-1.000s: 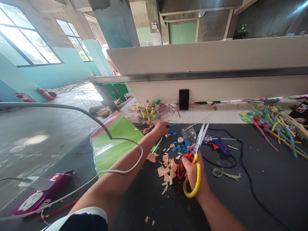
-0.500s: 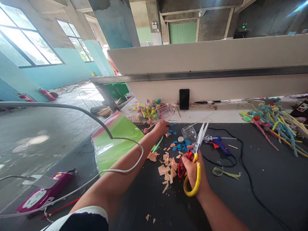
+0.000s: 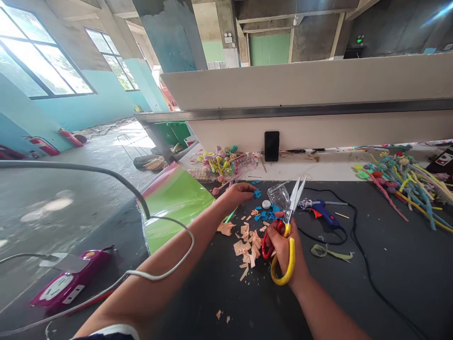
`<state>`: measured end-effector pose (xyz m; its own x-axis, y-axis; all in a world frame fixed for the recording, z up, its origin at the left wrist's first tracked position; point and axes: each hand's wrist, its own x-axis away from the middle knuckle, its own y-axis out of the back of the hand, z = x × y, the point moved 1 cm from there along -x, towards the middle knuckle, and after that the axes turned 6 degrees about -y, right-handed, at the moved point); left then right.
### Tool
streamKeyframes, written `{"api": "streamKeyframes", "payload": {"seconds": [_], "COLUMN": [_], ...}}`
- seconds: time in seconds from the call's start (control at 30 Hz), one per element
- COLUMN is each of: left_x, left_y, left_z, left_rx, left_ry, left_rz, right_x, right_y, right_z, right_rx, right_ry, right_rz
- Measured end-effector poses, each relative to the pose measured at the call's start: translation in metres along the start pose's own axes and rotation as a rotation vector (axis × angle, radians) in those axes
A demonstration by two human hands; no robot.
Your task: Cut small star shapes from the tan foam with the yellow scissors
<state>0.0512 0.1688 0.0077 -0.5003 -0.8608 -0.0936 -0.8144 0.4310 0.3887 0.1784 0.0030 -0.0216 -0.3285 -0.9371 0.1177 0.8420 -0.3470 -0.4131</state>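
Note:
At the back of the black table my left hand (image 3: 241, 192) is closed, fingertips together at a blue star-shaped cut-out (image 3: 257, 194) that looks pinched between them. My right hand (image 3: 285, 243) grips a pair of scissors (image 3: 290, 215) with one red and one yellow handle, blades pointing up and slightly apart. Small blue cut pieces (image 3: 264, 216) lie just left of the scissors, near a white cap (image 3: 266, 204). Peach-coloured scraps (image 3: 247, 243) are scattered between my arms. A clear plastic bottle piece (image 3: 279, 196) lies behind the blades.
To the right are a blue glue gun (image 3: 323, 212) with a black cord and a pale green ribbon (image 3: 331, 253). Fuzzy coloured stems (image 3: 406, 182) and a propped phone (image 3: 272, 146) stand farther back. Green film (image 3: 177, 203), a purple power strip (image 3: 71, 283) and a white cable (image 3: 159, 276) are leftward.
My left hand has shifted slightly right and toward me, with the blue star now at its fingertips. The white cable has moved over my left forearm. My right hand and the scissors stay almost still.

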Motion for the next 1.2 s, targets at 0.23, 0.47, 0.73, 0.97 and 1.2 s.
{"api": "streamKeyframes", "payload": {"seconds": [0.23,0.47,0.73,0.97,1.2], "left_x": [0.074,0.120,0.141,0.149,0.152], "left_y": [-0.022,-0.027,-0.033,-0.037,-0.039], "left_z": [-0.028,-0.032,-0.028,-0.027,-0.028], "left_rx": [0.503,0.859,0.902,0.876,0.876], "left_ry": [0.164,0.340,0.380,0.370,0.275], "left_rz": [0.060,0.066,0.206,0.186,0.261], "right_x": [-0.003,0.002,0.016,0.024,0.018], "right_y": [0.006,0.003,0.000,-0.002,0.000], "right_z": [0.008,0.013,0.023,0.019,0.013], "right_rx": [0.019,0.117,0.318,0.301,0.238], "right_ry": [0.097,0.165,0.216,0.160,0.115], "right_rz": [0.076,0.197,0.454,0.518,0.459]}}
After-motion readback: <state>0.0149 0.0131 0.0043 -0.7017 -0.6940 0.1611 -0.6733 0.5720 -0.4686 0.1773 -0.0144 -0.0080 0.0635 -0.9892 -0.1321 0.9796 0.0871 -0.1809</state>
